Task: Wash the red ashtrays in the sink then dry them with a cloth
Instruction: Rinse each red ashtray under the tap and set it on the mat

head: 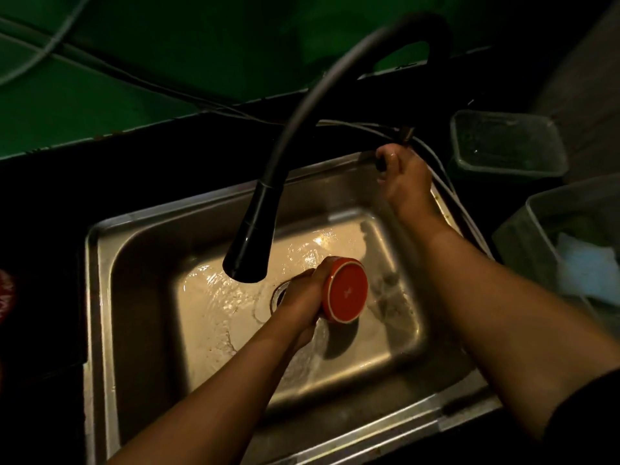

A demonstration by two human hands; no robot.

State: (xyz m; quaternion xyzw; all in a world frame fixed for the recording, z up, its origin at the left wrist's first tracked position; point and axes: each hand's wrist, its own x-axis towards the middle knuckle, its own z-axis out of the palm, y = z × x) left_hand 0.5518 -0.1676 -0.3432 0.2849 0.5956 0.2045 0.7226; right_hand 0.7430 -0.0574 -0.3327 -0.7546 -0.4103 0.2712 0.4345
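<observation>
A round red ashtray (345,290) is held on its side over the middle of the steel sink (141,250), its flat underside facing me. My left hand (303,297) is shut on its left rim, just above the drain. The black tap spout (250,243) hangs right beside it on the left. Water covers the sink floor. My right hand (404,177) is at the sink's back right corner, fingers closed around a small dark tap handle.
A clear plastic tub (506,142) sits on the dark counter at the back right. Nearer on the right, a larger clear bin (543,229) holds a pale blue cloth (587,266). Something red (6,293) shows at the far left edge. A green wall rises behind.
</observation>
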